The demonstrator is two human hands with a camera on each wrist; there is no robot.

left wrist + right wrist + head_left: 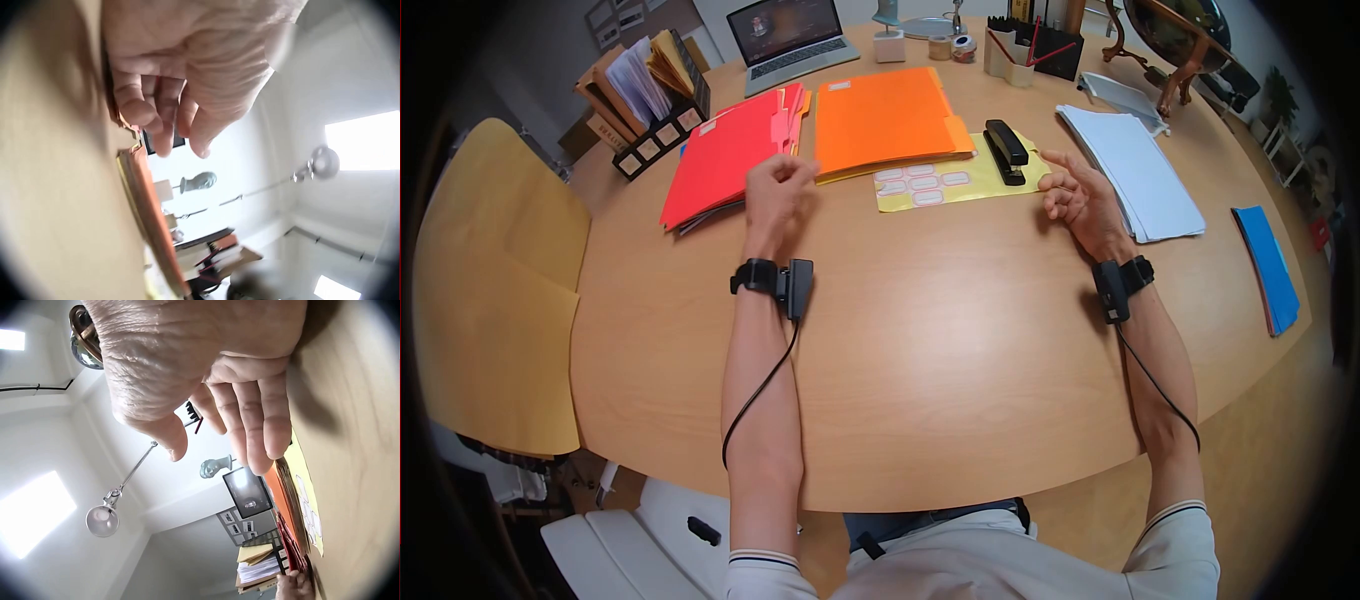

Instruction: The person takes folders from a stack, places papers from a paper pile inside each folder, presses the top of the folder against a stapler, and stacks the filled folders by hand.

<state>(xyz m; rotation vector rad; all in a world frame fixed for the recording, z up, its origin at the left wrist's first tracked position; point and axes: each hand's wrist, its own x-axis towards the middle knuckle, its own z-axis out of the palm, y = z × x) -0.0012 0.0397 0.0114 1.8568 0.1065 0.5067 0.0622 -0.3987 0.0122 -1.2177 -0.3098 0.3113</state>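
wooden table (pixel 960 340) is oval and fills most of the head view. tan chair back (pixel 495 290) sits at its left edge. white paper stack (pixel 1135 170) lies far right on the table, with the blue folder (pixel 1268 268) beyond it near the right edge. orange folder (pixel 885 118) lies top centre. red folder (pixel 725 155) is just left of it, edges touching or overlapping. laptop (pixel 788 38) sits open at the far edge, behind the folders. file rack (pixel 645 95) with papers stands far left. yellow label sheet (pixel 955 180) pokes out from under the orange folder's near edge, white labels on it. black stapler (pixel 1005 150) rests on that sheet at its right end. pen holder (pixel 1040 45) is far back right.

left hand (pixel 775 195) is raised above the table at the red folder's near corner. fingers are loosely curled toward the palm, thumb against them, holding nothing. left wrist view confirms it: curled fingers (pixel 156 109), empty palm.

right hand (pixel 1080 195) hovers between the stapler and the paper stack, close to the stapler but not touching it. fingers are relaxed, slightly bent and a bit apart, nothing in them. right wrist view shows the fingers (pixel 250 419) side by side and near straight, thumb off to one side, palm empty.
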